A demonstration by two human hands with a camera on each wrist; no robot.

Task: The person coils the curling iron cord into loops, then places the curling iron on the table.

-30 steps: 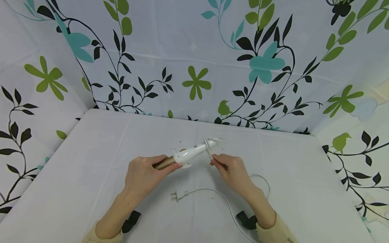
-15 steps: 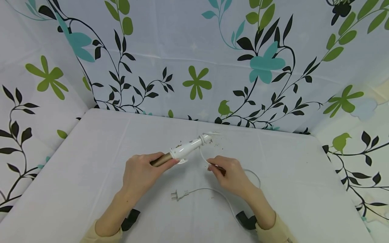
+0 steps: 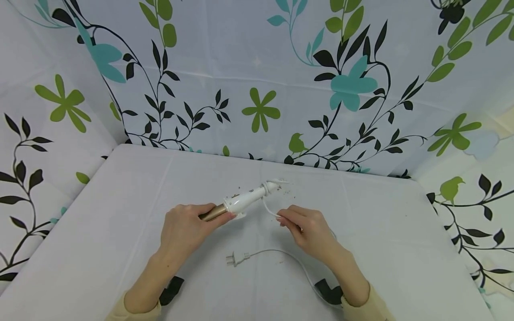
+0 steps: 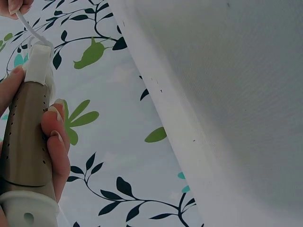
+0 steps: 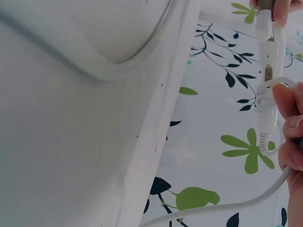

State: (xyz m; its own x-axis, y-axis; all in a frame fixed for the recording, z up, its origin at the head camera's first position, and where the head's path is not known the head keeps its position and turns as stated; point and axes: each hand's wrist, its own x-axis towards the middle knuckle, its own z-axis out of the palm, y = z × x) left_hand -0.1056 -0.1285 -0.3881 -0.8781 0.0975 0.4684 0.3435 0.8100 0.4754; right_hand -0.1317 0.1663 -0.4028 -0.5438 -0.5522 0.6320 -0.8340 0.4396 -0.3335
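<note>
In the head view, the left hand (image 3: 182,225) grips a curling iron (image 3: 245,199) over the middle of a white table (image 3: 120,232), its thumb and fingers closed round the gold barrel (image 3: 213,211). The white handle slants up and away to the person's right, with small dark specks (image 3: 287,190) near its far end. The right hand (image 3: 307,227) pinches the white cord (image 3: 273,250) between thumb and fingertips, just beside the handle. The cord's plug (image 3: 238,257) lies on the table, nearer the person. Pale yellow sleeves (image 3: 136,310) cover the forearms, and a patterned cloth (image 3: 213,53) hangs behind the table.

In the left wrist view, the thumb lies on one side of the barrel and curled fingers on the other. Small holes dot the barrel, and a white cap (image 4: 29,210) shows at its near end. At the top corner, the right fingertips hold the cord.

In the right wrist view, the cord loops around the handle close to a ribbed sleeve (image 5: 264,141) at its end. The right fingers curl in at the picture's edge, partly cut off.
</note>
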